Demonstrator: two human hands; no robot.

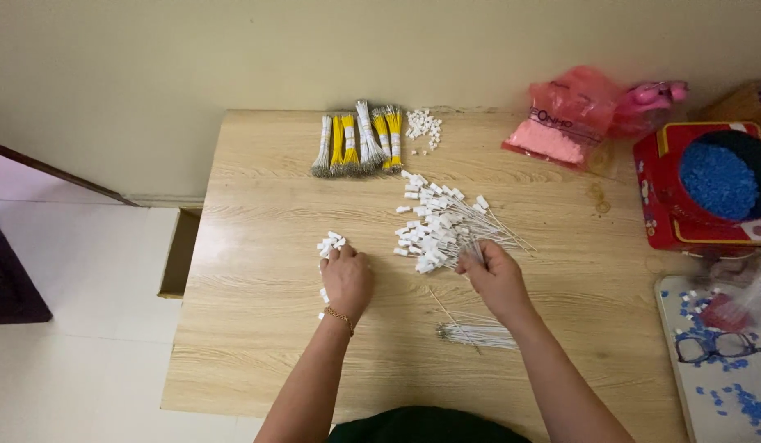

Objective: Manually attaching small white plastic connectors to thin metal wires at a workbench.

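Item: white plastic connectors (331, 243), small heap under your left hand (346, 279), fingers curled, contents unseen. Right hand (495, 275) pinches wires at the finished pile (438, 226); keep ends aligned.

— That table (257, 328) is pale wood, a wavy grain running across it.

— And the wire bundles (357, 143) at the back alternate: white, yellow, white, yellow, with greyish ends.

— The heap of connectors (434, 226) is all white, on thin pale wires. The little pile of plugs (331, 243) is white too.

— Look right: a pink bag (565, 119), a red box (684, 197) filled with deep blue pieces.

— Blue bits scattered on a white tray (692, 402), beside dark-rimmed glasses (715, 346). Gold bracelet (339, 317) on the wrist.
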